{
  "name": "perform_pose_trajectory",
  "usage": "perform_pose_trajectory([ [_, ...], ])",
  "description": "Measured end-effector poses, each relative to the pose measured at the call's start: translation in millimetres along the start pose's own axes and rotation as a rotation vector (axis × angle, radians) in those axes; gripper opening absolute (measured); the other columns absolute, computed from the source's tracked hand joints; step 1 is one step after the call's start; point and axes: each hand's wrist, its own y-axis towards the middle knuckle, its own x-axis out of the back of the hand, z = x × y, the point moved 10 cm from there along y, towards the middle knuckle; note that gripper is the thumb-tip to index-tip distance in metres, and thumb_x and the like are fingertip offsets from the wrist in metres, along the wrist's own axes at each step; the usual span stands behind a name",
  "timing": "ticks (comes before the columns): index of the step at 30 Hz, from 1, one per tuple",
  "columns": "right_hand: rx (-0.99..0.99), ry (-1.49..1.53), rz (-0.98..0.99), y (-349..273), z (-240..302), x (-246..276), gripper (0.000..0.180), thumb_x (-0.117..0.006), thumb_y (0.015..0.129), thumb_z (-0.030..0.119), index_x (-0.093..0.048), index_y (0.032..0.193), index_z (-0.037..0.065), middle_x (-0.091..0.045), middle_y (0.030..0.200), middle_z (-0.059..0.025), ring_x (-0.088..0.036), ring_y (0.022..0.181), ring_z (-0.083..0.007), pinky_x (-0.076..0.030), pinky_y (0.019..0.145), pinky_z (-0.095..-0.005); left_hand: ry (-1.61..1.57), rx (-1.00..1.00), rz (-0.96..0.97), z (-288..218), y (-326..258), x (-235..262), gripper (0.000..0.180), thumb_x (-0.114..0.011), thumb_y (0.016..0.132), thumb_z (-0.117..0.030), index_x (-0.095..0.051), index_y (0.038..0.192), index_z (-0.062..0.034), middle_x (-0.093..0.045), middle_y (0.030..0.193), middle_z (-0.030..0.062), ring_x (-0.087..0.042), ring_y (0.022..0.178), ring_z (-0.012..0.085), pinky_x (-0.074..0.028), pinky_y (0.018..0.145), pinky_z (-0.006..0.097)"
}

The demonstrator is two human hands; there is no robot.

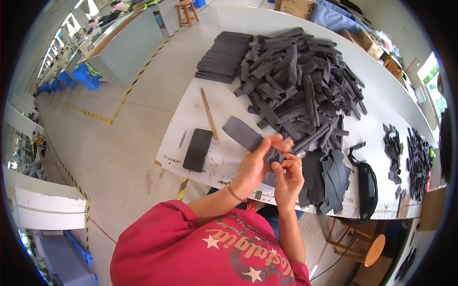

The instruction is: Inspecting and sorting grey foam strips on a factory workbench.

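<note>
A dark grey fabric strip (242,134) is stretched between my hands above the near edge of the white table (183,97). My left hand (257,162) has its thumb over the strip, whose free end sticks out to the upper left; its fingertips are slightly blurred. Close beside it, my right hand (289,183) pinches the strip's lower end between thumb and fingers. Beyond my hands lies a large loose heap of similar grey strips (305,71). To its left, more strips are lined up in a neat stack (224,57). Flat dark pieces (329,178) lie right of my right hand.
Left of my hands are a black phone (198,150) and a thin wooden stick (209,113). A black case-like object (367,190) stands at the right table edge, with a wooden stool (374,250) below. More dark scraps (419,162) lie far right. A low white panel (381,71) borders the table.
</note>
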Motion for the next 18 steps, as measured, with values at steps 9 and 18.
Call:
perform_pose_trajectory([
  [9,-0.338,0.452,0.063,0.3,-20.5,-0.7,0.037,-0.069,0.089,0.021,-0.057,0.115,-0.003,-0.059,0.11,-0.0079,-0.057,0.086,-0.0107,-0.048,0.076,-0.0255,-0.049,-0.112,0.186,-22.3,11.0,-4.0,0.034,-0.049,0.101,-0.03,-0.059,0.12,-0.0029,-0.062,0.122,0.0191,-0.056,0.119,0.0274,-0.042,0.104,0.043],
  [18,-0.152,0.084,-0.057,-0.4,-13.7,27.9,0.007,-0.068,0.089,0.006,-0.063,0.088,0.001,-0.053,0.075,0.007,-0.045,0.069,-0.0016,-0.035,0.062,-0.016,0.058,-0.068,-0.16,-38.6,4.0,59.6,0.029,-0.059,0.097,-0.021,-0.061,0.115,0.0024,-0.069,0.102,0.017,-0.067,0.097,0.0308,-0.054,0.086,0.04],
])
